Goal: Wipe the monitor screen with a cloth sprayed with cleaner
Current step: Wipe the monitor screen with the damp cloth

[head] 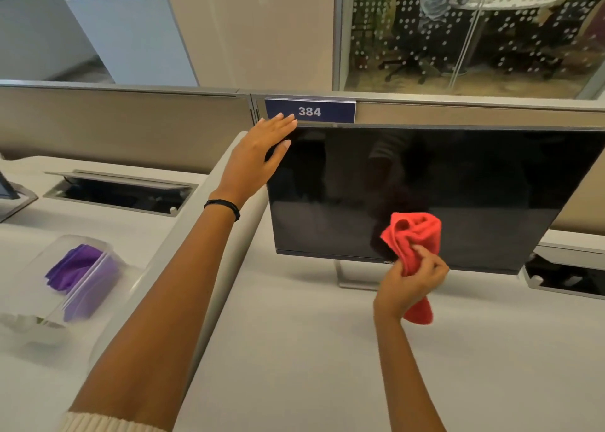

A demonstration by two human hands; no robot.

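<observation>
- The right hand (409, 284) has its fingers curled tight round one red cloth (415, 231), which bunches up above them.
- The cloth touches the low middle of the one black monitor screen (474, 186).
- The left hand (258, 156) rests on the monitor's top left corner, fingers straight.
- One purple cloth (78, 264) sits in a clear box (108, 297) far left.

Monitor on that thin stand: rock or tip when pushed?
Likely rocks or tilts back: the monitor is wide on one slim stand. The left hand at its top corner looks like bracing. The red cloth bunched in the right hand looks soft, cushioning pushes.
</observation>
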